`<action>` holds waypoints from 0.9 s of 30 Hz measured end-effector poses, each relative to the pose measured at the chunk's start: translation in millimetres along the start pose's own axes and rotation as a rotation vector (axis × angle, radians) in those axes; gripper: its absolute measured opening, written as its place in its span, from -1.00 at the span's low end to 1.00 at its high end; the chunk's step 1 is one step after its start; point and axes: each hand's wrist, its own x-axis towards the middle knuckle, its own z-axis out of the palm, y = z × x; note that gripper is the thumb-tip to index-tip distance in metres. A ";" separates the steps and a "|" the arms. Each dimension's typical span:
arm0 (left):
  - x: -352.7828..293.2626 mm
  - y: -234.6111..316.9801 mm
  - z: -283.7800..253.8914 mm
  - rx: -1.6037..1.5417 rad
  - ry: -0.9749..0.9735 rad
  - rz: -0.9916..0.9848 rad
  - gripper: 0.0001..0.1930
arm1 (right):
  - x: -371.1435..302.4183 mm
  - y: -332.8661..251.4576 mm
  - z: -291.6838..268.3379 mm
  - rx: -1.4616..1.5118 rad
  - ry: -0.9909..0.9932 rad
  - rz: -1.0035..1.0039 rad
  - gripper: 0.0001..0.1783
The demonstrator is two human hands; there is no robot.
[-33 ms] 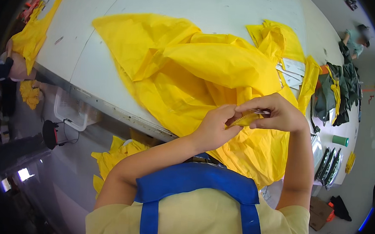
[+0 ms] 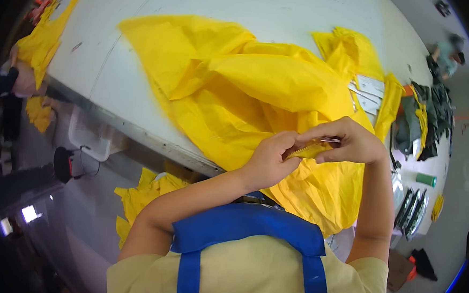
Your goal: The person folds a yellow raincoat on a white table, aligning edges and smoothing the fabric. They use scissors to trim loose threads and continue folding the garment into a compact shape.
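Note:
A large yellow garment of thin, crinkled fabric (image 2: 281, 77) lies bunched on the table, its near part hanging over the edge in front of me. My left hand (image 2: 271, 158) is closed, pinching a fold of it with a toothed edge like a zipper (image 2: 298, 151). Just right of it, my right hand (image 2: 353, 142) is closed on the same fold, thumb below and fingers above. Between its fingers shows a small shiny metal thing (image 2: 330, 141); its kind is mostly hidden.
White table (image 2: 136, 81) with more yellow fabric (image 2: 353, 49) and white printed cards (image 2: 367, 93) at right. Beyond are dark green garments (image 2: 416, 122), a green roll (image 2: 426, 179) and packed bags (image 2: 411, 211). A white crate (image 2: 90, 137) stands below left. Other people are at far left and far right.
The whole view has shifted slightly, with the table's things a little further right. Both hands keep their hold on the yellow fold.

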 end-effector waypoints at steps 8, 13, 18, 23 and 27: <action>-41.6 -27.9 -23.9 -0.252 0.259 -0.097 -0.74 | 47.0 8.1 25.3 0.008 -0.083 0.114 -0.46; -57.8 -28.4 -43.7 -0.056 0.185 -0.072 -0.70 | 64.5 40.0 36.2 0.077 -0.152 0.157 -0.64; -57.4 -72.7 -76.7 0.146 0.492 0.172 -0.63 | 69.9 33.1 53.4 -0.018 -0.009 -0.009 -0.75; -54.6 -65.9 -107.0 0.068 0.628 -0.057 -0.66 | 70.4 16.6 57.4 -0.161 0.175 -0.155 -0.74; -47.1 -39.7 -97.4 0.316 0.422 0.208 -0.65 | 70.5 17.0 58.3 -0.104 0.141 -0.061 -0.76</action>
